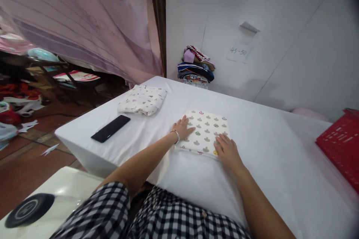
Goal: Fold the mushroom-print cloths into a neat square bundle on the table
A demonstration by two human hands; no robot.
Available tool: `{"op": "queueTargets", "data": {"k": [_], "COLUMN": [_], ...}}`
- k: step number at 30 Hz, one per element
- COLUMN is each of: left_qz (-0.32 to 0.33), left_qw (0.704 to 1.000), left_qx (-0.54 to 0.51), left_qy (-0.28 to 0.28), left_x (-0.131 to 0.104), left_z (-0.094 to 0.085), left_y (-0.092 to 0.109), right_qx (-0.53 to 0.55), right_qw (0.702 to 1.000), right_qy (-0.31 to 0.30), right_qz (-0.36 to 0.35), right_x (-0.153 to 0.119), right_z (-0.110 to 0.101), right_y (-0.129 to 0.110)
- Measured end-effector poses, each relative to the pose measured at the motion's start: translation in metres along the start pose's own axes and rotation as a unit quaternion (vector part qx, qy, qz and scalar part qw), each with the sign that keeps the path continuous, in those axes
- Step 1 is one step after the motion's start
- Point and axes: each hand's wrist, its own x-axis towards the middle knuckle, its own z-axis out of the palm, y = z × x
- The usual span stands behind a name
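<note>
A folded white cloth [206, 130] printed with small mushroom shapes lies flat on the white-covered table [269, 157] in front of me. My left hand [183, 128], with a bracelet at the wrist, rests on the cloth's left edge with its fingers stretched out. On the lower right corner lies my right hand [227, 150], its fingers also extended and flat. Neither hand grips anything. Farther left sits another folded white cloth [143, 99] with a small scattered print, and nearer to me is a black phone [111, 128].
A stack of folded clothes [195, 65] stands at the table's far edge against the white wall. A red basket [340, 143] is at the right. At lower left is a white surface with a black round piece [30, 210]. Pink curtains [112, 18] hang at back left.
</note>
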Motion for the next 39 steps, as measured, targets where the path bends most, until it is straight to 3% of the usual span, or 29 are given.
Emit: {"op": "queueTargets", "data": {"k": [4, 9, 15, 21, 26, 32, 36, 39], "left_qz": [0.002, 0.059, -0.03, -0.015, -0.008, -0.003, 0.003, 0.006], "left_qw": [0.999, 0.993, 0.998, 0.999, 0.998, 0.999, 0.999, 1.0], "left_qx": [0.028, 0.088, 0.051, 0.008, -0.008, -0.002, 0.002, -0.017], "left_qy": [0.016, 0.06, 0.035, 0.045, 0.054, 0.047, 0.045, 0.02], "left_x": [0.006, 0.031, 0.057, 0.059, 0.058, 0.055, 0.058, 0.061], "left_z": [-0.01, -0.013, 0.002, 0.007, 0.004, 0.003, 0.001, -0.005], "left_y": [0.016, 0.035, 0.015, 0.009, 0.01, 0.012, 0.012, 0.008], "right_qx": [-0.007, -0.039, -0.089, -0.062, -0.052, -0.033, 0.014, 0.092], "right_qw": [1.0, 0.998, 0.992, 0.994, 0.993, 0.991, 0.992, 0.985], "right_qy": [-0.021, -0.037, -0.077, -0.074, -0.089, -0.096, -0.09, -0.063], "right_qz": [0.004, -0.033, 0.045, 0.045, 0.053, 0.09, 0.09, 0.131], "right_x": [0.017, 0.066, 0.11, 0.111, 0.111, 0.103, 0.101, 0.089], "right_z": [-0.013, -0.018, 0.007, 0.019, 0.013, 0.007, 0.004, 0.0], "right_y": [-0.006, -0.024, -0.012, 0.002, 0.001, 0.017, 0.023, 0.027]}}
